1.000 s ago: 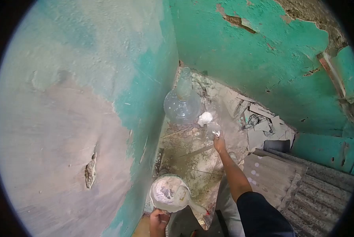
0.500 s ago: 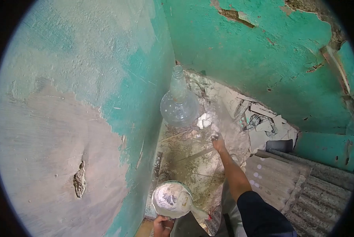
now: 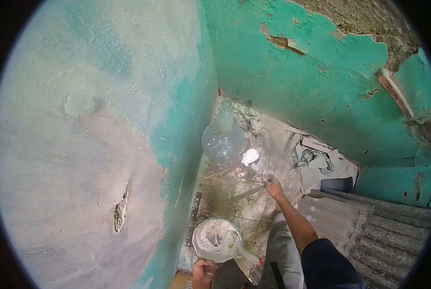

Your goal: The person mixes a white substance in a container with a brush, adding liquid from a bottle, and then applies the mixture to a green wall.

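My left hand (image 3: 204, 271) grips the near rim of a round, pale bowl (image 3: 198, 248), whose inside is coated with whitish material. From the bowl's right side juts a pale, handle-like piece (image 3: 249, 256) with a red tip. My right hand (image 3: 273, 187) reaches down toward the floor, fingers curled together; what they hold, if anything, is too small to make out. Just beyond it lie a white lump (image 3: 250, 157) and some hazy whitish material. A large clear bottle (image 3: 223, 142) with a long neck stands farther back, near the wall corner.
A patchy grey and turquoise wall (image 3: 95, 159) rises at left, and a peeling green wall (image 3: 283, 82) stands ahead. Broken white debris (image 3: 316, 161) lies along its base. Corrugated sheets (image 3: 393, 241) are at lower right, with a dark grey piece (image 3: 337, 184) behind them.
The view has shifted, so most things sit slightly lower and farther right. My right hand has drawn back a little from the white lump. My left hand keeps its hold on the bowl.
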{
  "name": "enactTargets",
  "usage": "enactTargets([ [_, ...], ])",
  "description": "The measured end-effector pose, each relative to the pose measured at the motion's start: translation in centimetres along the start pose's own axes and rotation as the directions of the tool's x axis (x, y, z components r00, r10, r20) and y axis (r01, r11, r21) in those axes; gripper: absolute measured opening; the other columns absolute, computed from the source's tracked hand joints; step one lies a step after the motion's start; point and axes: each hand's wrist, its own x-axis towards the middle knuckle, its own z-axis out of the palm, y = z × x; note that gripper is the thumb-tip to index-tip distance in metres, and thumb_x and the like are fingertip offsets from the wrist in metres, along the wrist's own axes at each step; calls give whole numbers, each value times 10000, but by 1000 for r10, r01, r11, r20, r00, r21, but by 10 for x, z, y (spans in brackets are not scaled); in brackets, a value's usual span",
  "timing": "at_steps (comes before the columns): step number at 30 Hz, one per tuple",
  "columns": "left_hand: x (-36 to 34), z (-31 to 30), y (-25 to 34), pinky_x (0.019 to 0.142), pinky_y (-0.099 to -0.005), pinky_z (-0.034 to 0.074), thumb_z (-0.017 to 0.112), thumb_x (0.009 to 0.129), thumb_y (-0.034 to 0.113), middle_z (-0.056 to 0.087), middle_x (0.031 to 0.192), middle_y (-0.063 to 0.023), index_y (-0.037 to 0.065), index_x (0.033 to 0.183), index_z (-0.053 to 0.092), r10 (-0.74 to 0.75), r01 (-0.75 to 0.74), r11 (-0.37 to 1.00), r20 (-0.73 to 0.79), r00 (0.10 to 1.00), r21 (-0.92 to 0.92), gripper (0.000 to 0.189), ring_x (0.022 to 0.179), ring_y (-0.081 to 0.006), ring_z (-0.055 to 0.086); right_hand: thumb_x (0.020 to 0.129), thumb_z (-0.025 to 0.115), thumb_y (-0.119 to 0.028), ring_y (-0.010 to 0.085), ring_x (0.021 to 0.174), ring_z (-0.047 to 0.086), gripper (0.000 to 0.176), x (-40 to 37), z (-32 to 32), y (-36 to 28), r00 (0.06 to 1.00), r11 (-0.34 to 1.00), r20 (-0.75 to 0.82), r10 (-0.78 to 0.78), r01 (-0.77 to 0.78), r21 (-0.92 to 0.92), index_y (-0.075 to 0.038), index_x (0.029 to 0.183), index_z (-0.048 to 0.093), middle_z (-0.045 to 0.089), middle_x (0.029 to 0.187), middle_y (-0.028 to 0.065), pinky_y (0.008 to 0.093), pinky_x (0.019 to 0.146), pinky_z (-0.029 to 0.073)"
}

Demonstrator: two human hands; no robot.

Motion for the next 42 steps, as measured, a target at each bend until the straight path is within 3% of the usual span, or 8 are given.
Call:
enactTargets([
  [6, -10, 8, 3, 713, -410, 523, 551, 673, 34, 684, 953, -121, -11, 1070, 612, 33, -33, 999, -18, 999, 0, 404, 846, -285, 652, 854, 696, -247, 285, 1090, 605, 606, 42, -34, -183, 921, 901, -137, -366, 387, 194, -49, 1370, 447, 590, 1213, 193, 378, 906, 482],
  [11, -18, 25, 10, 751, -416, 518, 539, 672, 30, 674, 993, -128, -21, 1112, 595, 77, -78, 997, -5, 997, -6, 447, 893, -298, 643, 812, 745, -324, 350, 1292, 451, 766, 71, -42, -290, 839, 854, -185, -511, 520, -3, -89, 1437, 372, 375, 1457, 189, 429, 1012, 435],
  [20, -16, 57, 23, 844, -418, 472, 533, 681, 8, 643, 1078, -118, -18, 1180, 543, 215, -213, 975, 20, 977, -71, 500, 965, -272, 610, 779, 752, -324, 394, 1082, 605, 642, 107, -23, -299, 778, 793, -180, -601, 608, -20, -12, 1289, 517, 635, 1124, 243, 430, 936, 470],
  [27, -21, 82, 35, 801, -379, 469, 513, 687, -49, 581, 1182, -45, 153, 1353, 435, 292, -287, 956, 88, 952, -63, 701, 991, -227, 582, 773, 749, -255, 366, 967, 621, 459, 37, -74, -335, 656, 703, -341, -673, 711, -20, 14, 1101, 577, 627, 1028, 200, 409, 849, 485],
  [31, -56, 124, 39, 830, -399, 475, 544, 655, -12, 588, 1150, -63, 99, 1242, 498, 370, -369, 929, 99, 924, -25, 600, 1007, -252, 594, 762, 754, -223, 374, 939, 614, 429, -21, -124, -354, 569, 642, -357, -741, 756, -128, 9, 1080, 583, 601, 1023, 194, 402, 826, 490],
  [37, -121, 175, 50, 790, -367, 503, 521, 684, -64, 515, 1268, -53, 175, 1443, 326, 395, -406, 913, 199, 897, 20, 820, 1078, -222, 551, 724, 784, -235, 384, 922, 610, 501, -138, -204, -424, 420, 437, -147, -896, 893, -112, 8, 1111, 581, 593, 1043, 184, 398, 795, 510],
  [39, -153, 190, 50, 841, -389, 505, 522, 684, -74, 490, 1297, -64, 176, 1444, 305, 379, -407, 911, 259, 888, 61, 829, 1120, -235, 539, 707, 796, -295, 366, 921, 619, 553, -163, -228, -439, 230, 202, 83, -970, 945, -258, -8, 1130, 585, 599, 1053, 173, 407, 791, 517],
  [42, -187, 202, 51, 856, -403, 510, 528, 682, -78, 477, 1304, -86, 175, 1448, 267, 389, -432, 898, 316, 866, 80, 848, 1146, -245, 528, 707, 773, -363, 346, 968, 611, 588, -189, -249, -457, 140, 58, 201, -970, 929, -365, -57, 1177, 596, 598, 1084, 154, 419, 824, 500],
])
